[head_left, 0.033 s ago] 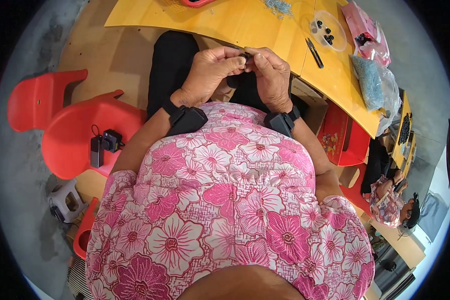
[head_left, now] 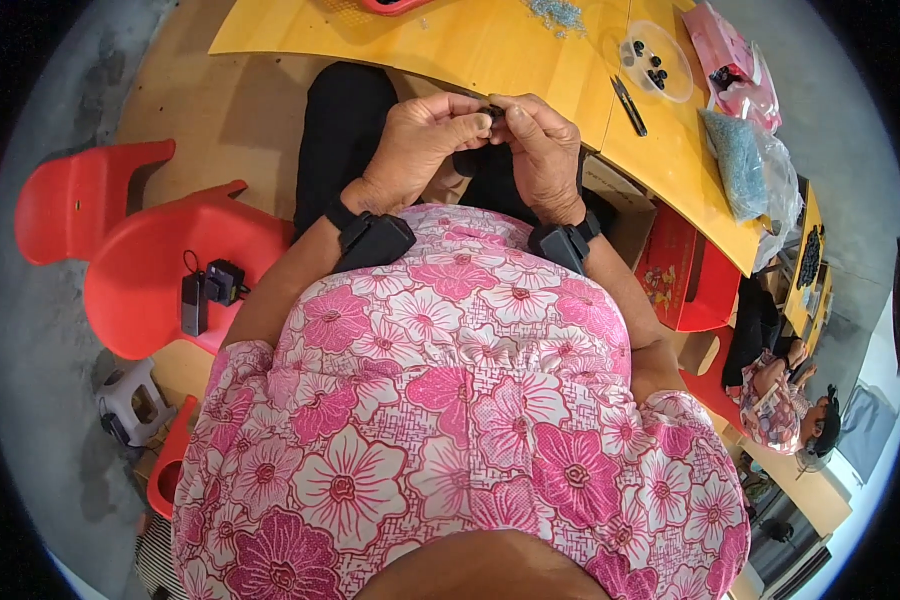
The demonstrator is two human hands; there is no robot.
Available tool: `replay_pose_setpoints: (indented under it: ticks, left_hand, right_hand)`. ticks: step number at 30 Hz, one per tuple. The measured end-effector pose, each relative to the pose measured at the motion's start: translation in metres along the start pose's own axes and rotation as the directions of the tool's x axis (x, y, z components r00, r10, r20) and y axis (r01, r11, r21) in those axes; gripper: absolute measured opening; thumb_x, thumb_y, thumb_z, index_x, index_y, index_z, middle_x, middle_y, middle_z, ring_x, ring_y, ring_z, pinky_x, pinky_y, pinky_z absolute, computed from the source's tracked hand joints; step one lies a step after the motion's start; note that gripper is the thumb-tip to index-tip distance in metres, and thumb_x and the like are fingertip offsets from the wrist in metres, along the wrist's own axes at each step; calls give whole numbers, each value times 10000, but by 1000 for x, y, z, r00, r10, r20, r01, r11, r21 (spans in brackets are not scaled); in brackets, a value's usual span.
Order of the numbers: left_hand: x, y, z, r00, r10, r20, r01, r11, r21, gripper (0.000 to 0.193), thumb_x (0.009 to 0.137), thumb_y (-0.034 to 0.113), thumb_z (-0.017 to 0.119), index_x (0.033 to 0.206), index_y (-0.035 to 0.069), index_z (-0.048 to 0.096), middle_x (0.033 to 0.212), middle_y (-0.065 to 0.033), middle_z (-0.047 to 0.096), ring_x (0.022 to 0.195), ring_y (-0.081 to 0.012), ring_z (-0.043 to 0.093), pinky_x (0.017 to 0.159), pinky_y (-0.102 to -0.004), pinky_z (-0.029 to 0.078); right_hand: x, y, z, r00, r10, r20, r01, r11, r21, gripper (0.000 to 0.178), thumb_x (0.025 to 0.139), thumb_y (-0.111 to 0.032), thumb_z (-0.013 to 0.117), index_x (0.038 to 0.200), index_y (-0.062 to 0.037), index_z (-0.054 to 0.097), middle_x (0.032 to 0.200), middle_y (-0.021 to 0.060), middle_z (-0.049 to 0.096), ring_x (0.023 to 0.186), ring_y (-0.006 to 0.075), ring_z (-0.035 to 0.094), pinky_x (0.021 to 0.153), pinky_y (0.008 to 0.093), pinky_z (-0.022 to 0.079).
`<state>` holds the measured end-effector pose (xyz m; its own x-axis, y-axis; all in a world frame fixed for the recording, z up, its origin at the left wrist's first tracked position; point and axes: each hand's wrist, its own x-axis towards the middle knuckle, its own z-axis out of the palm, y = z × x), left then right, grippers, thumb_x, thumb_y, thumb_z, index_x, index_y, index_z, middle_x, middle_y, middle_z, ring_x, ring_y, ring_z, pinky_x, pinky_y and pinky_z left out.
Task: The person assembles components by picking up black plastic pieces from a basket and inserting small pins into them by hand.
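Note:
A small dark piece (head_left: 492, 112) is pinched between both hands just off the near edge of the table; fingers cover most of it, so its kind cannot be made out. My left hand (head_left: 418, 148) is closed on its left side, thumb against forefinger. From the right, my right hand (head_left: 543, 150) grips it with thumb and fingertips. On the table to the right, a clear round bowl (head_left: 675, 55) contains several small black round pieces (head_left: 656, 75). Beside the bowl lies a slim black tool (head_left: 629, 106), possibly thread snips.
Bags of pale blue-grey beads (head_left: 738, 160) and a pink package (head_left: 720, 45) sit on the yellow table (head_left: 450, 45). Loose beads (head_left: 558, 14) lie farther back. Red chairs (head_left: 160, 260) stand left, one bearing black devices (head_left: 195, 300). Another person (head_left: 775, 400) sits far right.

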<state>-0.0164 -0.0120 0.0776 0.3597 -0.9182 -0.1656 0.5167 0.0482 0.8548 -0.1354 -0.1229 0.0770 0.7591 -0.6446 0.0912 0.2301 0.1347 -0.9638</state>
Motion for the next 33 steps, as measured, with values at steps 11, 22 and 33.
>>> replay_pose_setpoints:
  ticks: [11,22,33]
  left_hand:
    - [5,0,-5,987,155,49,-160,977,141,196,844,68,615,1000,-51,620,845,-73,653,767,-100,612,712,-204,498]
    - [2,4,-4,954,291,67,-296,892,342,185,815,52,654,973,-43,643,844,-59,642,740,-101,624,671,-209,513]
    - [6,-2,-3,937,345,47,-337,865,372,156,817,41,650,959,-23,646,860,-60,640,727,-106,635,635,-209,522]
  right_hand:
    - [7,-2,-4,968,208,140,-244,911,332,159,863,-46,582,1001,16,632,840,59,631,704,128,562,697,254,482]
    - [9,-12,-17,827,461,323,-534,824,190,246,871,-264,604,895,-20,618,772,28,603,711,116,543,729,283,466]
    - [5,-9,-11,847,409,341,-512,800,313,282,885,-293,588,888,-13,611,758,21,573,685,103,517,724,292,468]
